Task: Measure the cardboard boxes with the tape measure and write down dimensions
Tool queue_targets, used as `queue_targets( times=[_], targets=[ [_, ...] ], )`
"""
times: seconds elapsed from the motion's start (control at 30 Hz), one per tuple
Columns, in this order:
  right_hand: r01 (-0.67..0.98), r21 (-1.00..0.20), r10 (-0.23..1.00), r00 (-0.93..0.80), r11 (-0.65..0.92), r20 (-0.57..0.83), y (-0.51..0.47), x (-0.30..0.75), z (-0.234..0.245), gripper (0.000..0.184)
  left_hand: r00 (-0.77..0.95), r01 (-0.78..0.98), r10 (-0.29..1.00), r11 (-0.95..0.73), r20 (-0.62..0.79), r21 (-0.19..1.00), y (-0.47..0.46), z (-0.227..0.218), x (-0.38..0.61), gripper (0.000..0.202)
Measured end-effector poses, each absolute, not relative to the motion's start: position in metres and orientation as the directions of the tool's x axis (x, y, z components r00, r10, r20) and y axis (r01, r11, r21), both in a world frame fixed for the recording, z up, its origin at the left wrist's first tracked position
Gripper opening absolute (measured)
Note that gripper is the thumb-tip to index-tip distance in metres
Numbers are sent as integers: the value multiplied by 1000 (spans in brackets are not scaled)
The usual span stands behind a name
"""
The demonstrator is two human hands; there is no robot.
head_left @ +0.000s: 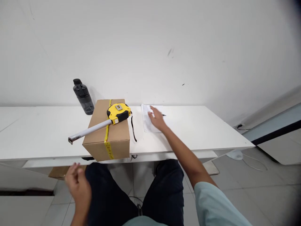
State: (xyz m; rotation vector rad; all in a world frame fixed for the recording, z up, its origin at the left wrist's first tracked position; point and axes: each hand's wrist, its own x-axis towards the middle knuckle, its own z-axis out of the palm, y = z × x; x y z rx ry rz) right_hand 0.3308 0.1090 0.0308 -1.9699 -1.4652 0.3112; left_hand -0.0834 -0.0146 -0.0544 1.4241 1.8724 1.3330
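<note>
My right hand is over a sheet of paper on the white table, thumb and fingers apart. A dark pen runs under or through that hand, its middle hidden; I see no firm grip on it. Down by my left knee, my left hand hangs in the air, slightly blurred, fingers loosely bent and holding nothing. Between the hands stands a cardboard box with yellow tape. On top of it lies a yellow and black tape measure with a length of its blade pulled out past the box's left edge.
A dark water bottle stands against the wall, behind and left of the box. The white table runs along the wall and ends at the right. Beneath its left part is another piece of cardboard. A cable lies on the floor.
</note>
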Motion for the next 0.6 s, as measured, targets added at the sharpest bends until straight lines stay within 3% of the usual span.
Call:
queue_targets(
  times=[0.07, 0.13, 0.2, 0.33, 0.43, 0.53, 0.6],
  targets=[
    [763, -576, 882, 448, -292, 146, 114, 375, 14, 67, -333, 692, 930, 127, 158, 711, -50, -107, -93, 63],
    [768, -493, 845, 523, -409, 114, 117, 408, 0, 67, -289, 778, 957, 228, 12, 585, -75, -149, -103, 74],
    [783, -448, 850, 519, -431, 90, 118, 428, -13, 62, -237, 783, 963, 267, -127, 562, -85, -175, -113, 80],
    [819, -411, 860, 490, -400, 140, 115, 445, -37, 53, -246, 833, 954, 299, -174, 466, -57, -180, -120, 89],
    [859, -387, 848, 454, -336, 273, 115, 451, -52, 56, -379, 837, 898, 435, -222, 331, -15, -175, -110, 78],
    [852, -389, 877, 444, -350, 184, 118, 454, -60, 60, -429, 833, 868, 487, -248, 262, 21, -181, -94, 69],
    [853, -393, 897, 421, -343, 132, 119, 456, -60, 46, -398, 852, 877, 462, -269, 247, 38, -190, -83, 66]
  ],
)
